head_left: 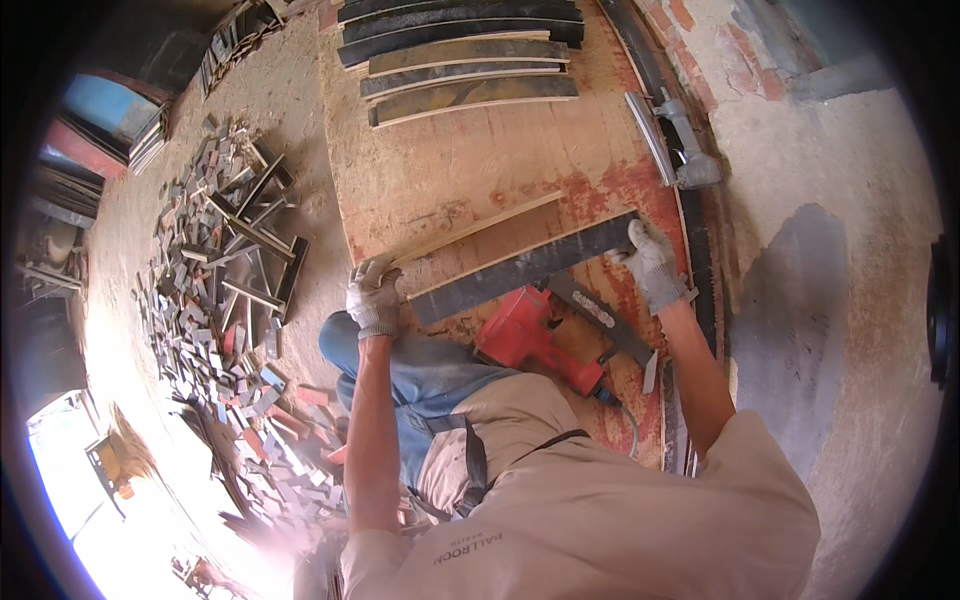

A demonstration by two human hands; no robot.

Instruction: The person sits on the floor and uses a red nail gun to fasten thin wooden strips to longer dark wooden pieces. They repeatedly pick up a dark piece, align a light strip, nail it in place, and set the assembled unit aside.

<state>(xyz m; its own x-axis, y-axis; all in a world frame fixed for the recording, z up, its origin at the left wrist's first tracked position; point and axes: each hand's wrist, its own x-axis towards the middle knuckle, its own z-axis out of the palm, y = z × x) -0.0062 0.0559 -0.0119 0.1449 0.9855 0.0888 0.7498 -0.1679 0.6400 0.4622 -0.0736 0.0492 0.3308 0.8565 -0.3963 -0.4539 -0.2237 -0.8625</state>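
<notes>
Both my hands wear pale work gloves. At the right end of a long dark board [530, 265], my right hand [650, 265] pinches it between thumb and fingers. My left hand [374, 297] is curled at the left end of a light wooden strip [480, 228], close to the dark board's left end. Strip and board lie roughly side by side, slanting up to the right, with brown surface between them. Just below the board rests a red nail gun [525, 335] with a dark magazine and a thin hose. The left fingertips are partly hidden.
Several dark and brown boards [470, 95] lie across the far end of the worn wooden worktop [450, 165]. A grey pneumatic nailer [685, 150] sits along the right edge, beside a plastered wall [840, 180]. Left of the worktop, small wood offcuts [215, 300] are heaped on the floor.
</notes>
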